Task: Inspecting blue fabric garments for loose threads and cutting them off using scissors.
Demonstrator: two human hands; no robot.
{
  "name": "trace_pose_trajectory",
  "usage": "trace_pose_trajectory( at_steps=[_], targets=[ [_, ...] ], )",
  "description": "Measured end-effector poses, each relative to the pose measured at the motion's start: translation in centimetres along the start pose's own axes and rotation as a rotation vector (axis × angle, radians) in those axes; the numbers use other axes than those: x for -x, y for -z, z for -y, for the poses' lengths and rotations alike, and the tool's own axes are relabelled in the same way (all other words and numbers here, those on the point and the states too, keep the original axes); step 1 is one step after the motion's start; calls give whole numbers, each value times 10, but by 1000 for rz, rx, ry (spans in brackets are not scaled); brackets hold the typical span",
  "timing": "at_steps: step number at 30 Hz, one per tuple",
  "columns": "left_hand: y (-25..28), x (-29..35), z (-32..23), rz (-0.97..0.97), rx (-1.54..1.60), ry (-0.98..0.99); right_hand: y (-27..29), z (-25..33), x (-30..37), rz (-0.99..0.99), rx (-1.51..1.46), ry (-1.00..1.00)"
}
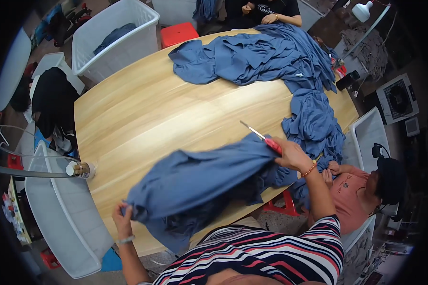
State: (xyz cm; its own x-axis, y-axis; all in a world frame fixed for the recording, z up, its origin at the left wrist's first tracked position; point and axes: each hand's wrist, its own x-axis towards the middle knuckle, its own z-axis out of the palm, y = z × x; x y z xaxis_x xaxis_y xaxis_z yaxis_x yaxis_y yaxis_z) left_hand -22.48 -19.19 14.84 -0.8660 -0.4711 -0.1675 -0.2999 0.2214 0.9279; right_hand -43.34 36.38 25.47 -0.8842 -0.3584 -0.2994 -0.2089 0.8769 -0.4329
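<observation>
A blue garment (195, 175) is spread between my hands above the near edge of the wooden table (152, 114). At its left end, my left hand (122, 221) pinches a corner of the cloth. My right hand (294, 156) is closed at the other end, with the cloth's right edge against it. In that same hand is a red-handled tool (272, 145) with a slim pointed metal blade, aimed up and left over the tabletop. Whether it is scissors or another cutter, I cannot make out. Dark folds hang under the stretched cloth.
Blue garments (252, 54) lie heaped along the table's far side and down its right side (314, 118). Co-workers sit at the far edge (271, 12) and at right (349, 192). White bins (114, 40) stand around. A jar (81, 169) sits at the left edge.
</observation>
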Motion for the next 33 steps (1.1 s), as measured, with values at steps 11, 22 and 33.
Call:
trace_pose_trajectory(
  at_steps=[11,22,33],
  targets=[
    [-121,-52,-22,270,-662,-321,-68,-26,0,-14,-42,-228],
    [-491,-278,-188,436,-786,-815,-119,-127,-18,141,-187,-163],
    [-664,-395,-165,303,-854,-790,-104,-166,-36,248,-608,-212]
  ],
)
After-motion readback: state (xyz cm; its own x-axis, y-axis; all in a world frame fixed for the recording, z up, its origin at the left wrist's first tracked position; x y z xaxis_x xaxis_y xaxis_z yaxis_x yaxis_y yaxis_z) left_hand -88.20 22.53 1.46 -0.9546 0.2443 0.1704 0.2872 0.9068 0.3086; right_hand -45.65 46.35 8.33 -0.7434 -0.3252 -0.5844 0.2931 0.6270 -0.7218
